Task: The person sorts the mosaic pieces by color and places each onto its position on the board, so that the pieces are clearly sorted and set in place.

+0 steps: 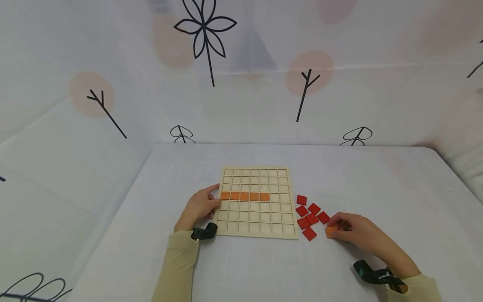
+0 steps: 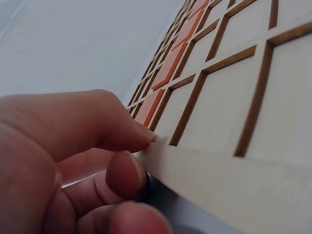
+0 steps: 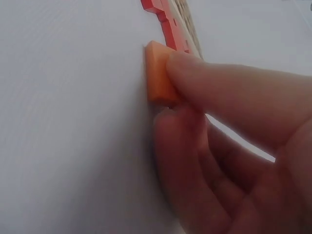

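Observation:
A pale wooden grid board [image 1: 277,184] lies flat on the white table. One row of it holds several orange tiles [image 1: 244,196], which show as a slanting line of orange tiles [image 2: 168,73] in the left wrist view. My left hand [image 1: 216,201] is at the board's left edge; there my thumb lies on top of the board's edge [image 2: 234,175] and curled fingertips [image 2: 124,173] press its side. A loose group of red tiles [image 1: 310,216] lies right of the board. Just beside them my right hand [image 1: 335,230] pinches one orange tile [image 3: 156,73] against the table.
The table [image 1: 264,268] is covered in white cloth, and printed fabric walls [image 1: 241,84] stand at the back and sides. Black wrist straps [image 1: 203,233] sit on both wrists. The red tiles [image 3: 158,9] lie just beyond the pinched tile.

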Demonstrator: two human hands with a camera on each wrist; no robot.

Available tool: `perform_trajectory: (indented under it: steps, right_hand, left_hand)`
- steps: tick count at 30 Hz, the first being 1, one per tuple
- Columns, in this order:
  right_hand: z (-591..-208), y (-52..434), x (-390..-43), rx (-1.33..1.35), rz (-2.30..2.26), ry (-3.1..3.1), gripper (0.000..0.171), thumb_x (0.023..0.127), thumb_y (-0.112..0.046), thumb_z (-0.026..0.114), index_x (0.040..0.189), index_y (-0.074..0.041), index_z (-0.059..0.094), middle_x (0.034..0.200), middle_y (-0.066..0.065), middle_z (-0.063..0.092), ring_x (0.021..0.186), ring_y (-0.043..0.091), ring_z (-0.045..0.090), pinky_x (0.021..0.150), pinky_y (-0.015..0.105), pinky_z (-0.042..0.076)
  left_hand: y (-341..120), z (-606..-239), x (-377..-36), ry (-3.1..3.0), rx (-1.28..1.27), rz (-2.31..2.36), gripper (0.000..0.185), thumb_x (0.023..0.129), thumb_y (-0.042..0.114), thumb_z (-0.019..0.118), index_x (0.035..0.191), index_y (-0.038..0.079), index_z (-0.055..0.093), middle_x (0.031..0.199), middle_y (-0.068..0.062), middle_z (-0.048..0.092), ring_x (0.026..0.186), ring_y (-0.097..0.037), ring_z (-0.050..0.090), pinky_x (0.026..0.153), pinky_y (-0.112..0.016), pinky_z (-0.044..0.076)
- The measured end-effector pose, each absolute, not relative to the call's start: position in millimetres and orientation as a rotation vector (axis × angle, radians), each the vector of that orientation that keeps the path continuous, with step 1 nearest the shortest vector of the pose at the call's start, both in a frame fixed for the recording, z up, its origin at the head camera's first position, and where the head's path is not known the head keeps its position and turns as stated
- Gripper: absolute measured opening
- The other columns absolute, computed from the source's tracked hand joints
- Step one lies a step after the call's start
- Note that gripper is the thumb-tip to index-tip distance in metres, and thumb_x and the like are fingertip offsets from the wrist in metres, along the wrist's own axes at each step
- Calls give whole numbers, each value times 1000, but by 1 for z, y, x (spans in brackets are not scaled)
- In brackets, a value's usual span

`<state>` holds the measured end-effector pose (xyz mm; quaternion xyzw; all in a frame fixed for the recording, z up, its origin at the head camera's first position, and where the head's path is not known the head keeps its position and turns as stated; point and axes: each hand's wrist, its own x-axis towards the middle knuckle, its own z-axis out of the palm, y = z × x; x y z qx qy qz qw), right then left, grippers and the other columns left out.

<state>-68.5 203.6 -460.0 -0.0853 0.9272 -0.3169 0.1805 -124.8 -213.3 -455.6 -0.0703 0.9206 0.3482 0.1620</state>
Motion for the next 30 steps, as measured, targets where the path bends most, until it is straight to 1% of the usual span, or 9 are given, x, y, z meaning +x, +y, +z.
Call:
perform_trajectory:
  steps: [3,7,10,15,20,25,30]
  right_hand:
    - [-462,204,-69,-232,-928,2588,31,79,-32,69,103,-13,63,82,0,54,79,16,48,63,24,43]
    - [-463,203,-70,-201,-966,2549,35,80,-33,67,109,-13,62,83,0,56,80,17,49,64,24,45]
    - [-462,202,-70,-177,-985,2532,37,81,-34,66,110,-12,62,81,0,57,80,17,49,63,24,44]
    - [-461,203,-71,-147,-1031,2502,40,81,-39,65,109,-10,58,77,1,56,72,15,49,59,25,41]
    - [-461,204,-73,-105,-1103,2463,46,83,-39,64,113,-7,52,74,3,58,69,16,51,61,26,42]
    - [-464,201,-75,-47,-1132,2472,50,84,-43,61,119,-9,51,76,4,58,71,18,51,62,29,43]
    - [-462,193,-76,-40,-1142,2507,51,84,-45,60,121,-11,51,78,4,58,72,18,52,63,29,44]
  left_hand:
    - [-214,-456,-125,2627,-198,991,63,79,21,57,140,24,39,64,-2,56,48,-16,51,48,-27,35]
    - [-214,-456,-124,2626,-206,993,63,79,21,57,140,23,39,65,-2,56,48,-16,51,48,-27,35]
    - [-214,-456,-124,2622,-219,1006,63,79,21,58,139,24,39,65,-1,56,48,-16,51,48,-27,36]
    - [-214,-457,-125,2620,-214,1005,63,80,21,58,139,24,39,66,-2,56,48,-16,52,48,-27,36]
    - [-214,-456,-126,2617,-216,1010,63,80,21,58,139,25,39,66,-2,56,48,-16,52,48,-27,36]
    - [-214,-456,-126,2623,-202,998,63,79,21,57,140,24,39,65,-2,57,48,-16,52,47,-27,35]
    - [-213,-457,-127,2624,-213,992,63,79,21,57,139,25,39,65,-1,57,48,-16,52,47,-27,35]
